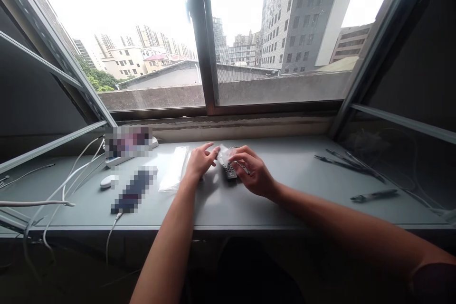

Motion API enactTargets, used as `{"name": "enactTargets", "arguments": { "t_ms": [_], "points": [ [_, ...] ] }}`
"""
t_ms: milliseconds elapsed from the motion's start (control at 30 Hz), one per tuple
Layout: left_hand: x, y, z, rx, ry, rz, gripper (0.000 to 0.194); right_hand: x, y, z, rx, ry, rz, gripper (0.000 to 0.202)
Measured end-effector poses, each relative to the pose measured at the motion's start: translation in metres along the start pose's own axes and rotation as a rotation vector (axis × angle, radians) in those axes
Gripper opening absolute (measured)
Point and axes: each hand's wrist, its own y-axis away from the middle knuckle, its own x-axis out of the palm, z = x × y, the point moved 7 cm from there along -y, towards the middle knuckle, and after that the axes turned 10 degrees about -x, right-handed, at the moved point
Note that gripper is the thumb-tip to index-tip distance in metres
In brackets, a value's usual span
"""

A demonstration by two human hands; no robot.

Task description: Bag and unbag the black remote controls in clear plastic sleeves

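A small piece of crumpled clear plastic, perhaps a bag, is pinched by the fingers of my right hand. Under it on the desk lies a black remote control with rows of buttons, its far part covered by the plastic and my fingers. My left hand is at the plastic's left edge, fingers apart; whether a fingertip touches it I cannot tell. Just left of that hand, a stack of flat clear plastic bags rests on the desk.
On the left are a blurred-out phone-like object with a cable, a white rounded item, a power strip and loose white cables. Several dark pens and another pen lie right. A window stands behind the grey desk.
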Motion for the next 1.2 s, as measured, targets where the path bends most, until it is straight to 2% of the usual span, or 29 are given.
{"name": "enactTargets", "arguments": {
  "t_ms": [100, 167, 233, 267, 333, 400, 500, 567, 700, 833, 1000, 1200],
  "points": [
    [0.001, -0.004, 0.003, -0.060, 0.203, 0.032, 0.068, -0.003, -0.002, 0.008, -0.077, 0.040, -0.009, 0.016],
    [0.001, -0.008, 0.006, -0.110, 0.437, 0.063, 0.087, -0.005, -0.003, 0.016, -0.130, 0.048, -0.016, 0.014],
    [0.000, -0.011, 0.009, -0.144, 0.684, 0.082, 0.092, -0.004, -0.004, 0.021, -0.147, 0.036, 0.001, 0.014],
    [-0.002, -0.013, 0.010, -0.149, 0.779, 0.094, 0.086, -0.004, -0.005, 0.022, -0.141, 0.024, 0.010, 0.019],
    [-0.004, -0.014, 0.010, -0.153, 0.896, 0.128, 0.061, -0.005, -0.005, 0.021, -0.102, -0.012, -0.005, 0.036],
    [-0.005, -0.013, 0.009, -0.167, 0.957, 0.156, 0.037, -0.009, -0.004, 0.012, -0.017, -0.066, -0.085, 0.048],
    [-0.003, -0.009, 0.006, -0.202, 0.995, 0.206, 0.025, -0.011, -0.001, -0.012, 0.195, -0.245, -0.190, 0.046],
    [0.002, -0.004, 0.001, -0.217, 0.980, 0.275, 0.022, -0.006, 0.001, -0.027, 0.353, -0.405, -0.197, 0.052],
    [0.009, 0.002, -0.007, -0.194, 0.941, 0.380, 0.026, 0.015, 0.004, -0.033, 0.603, -0.693, -0.089, 0.065],
    [0.012, 0.005, -0.011, -0.139, 0.893, 0.418, 0.029, 0.037, 0.012, -0.020, 0.764, -0.922, 0.091, 0.061],
    [0.017, 0.002, 0.001, -0.206, 0.752, 0.385, 0.054, 0.051, 0.027, -0.015, 0.858, -0.968, 0.252, 0.045],
    [0.016, -0.002, 0.002, -0.161, 0.793, 0.381, 0.056, 0.054, 0.033, -0.020, 0.872, -0.982, 0.259, 0.052]
  ]
}}
